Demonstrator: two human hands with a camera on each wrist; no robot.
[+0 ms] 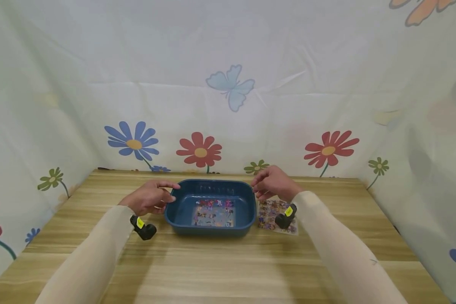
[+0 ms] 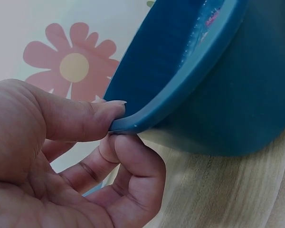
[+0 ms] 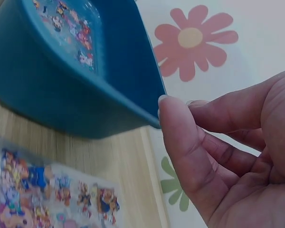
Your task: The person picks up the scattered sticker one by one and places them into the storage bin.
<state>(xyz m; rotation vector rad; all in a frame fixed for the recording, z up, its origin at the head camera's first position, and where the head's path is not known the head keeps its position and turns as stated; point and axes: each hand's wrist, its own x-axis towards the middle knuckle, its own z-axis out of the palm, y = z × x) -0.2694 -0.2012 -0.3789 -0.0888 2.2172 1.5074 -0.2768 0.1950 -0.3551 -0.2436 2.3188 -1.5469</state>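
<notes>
A blue plastic basin [image 1: 209, 231] stands on the table, with a clear sheet of small cartoon stickers [image 1: 214, 215] lying on its floor. At the basin's left end, my left hand [image 1: 152, 197] pinches the rim [image 2: 133, 122], thumb on top and curled index finger beneath. My right hand [image 1: 275, 183] is at the back right corner. In the right wrist view its index fingertip [image 3: 168, 107] meets the outside of the rim corner, and the thumb stays behind that finger, off the rim. Another sticker sheet [image 3: 61, 194] lies on the table beside the basin, partly under the right wrist in the head view.
The wood-grain table [image 1: 197, 270] reaches back to a white cloth [image 1: 167, 105] printed with flowers and a butterfly, which also hangs at both sides. Each wrist wears a small black camera [image 1: 143, 228] with a yellow label.
</notes>
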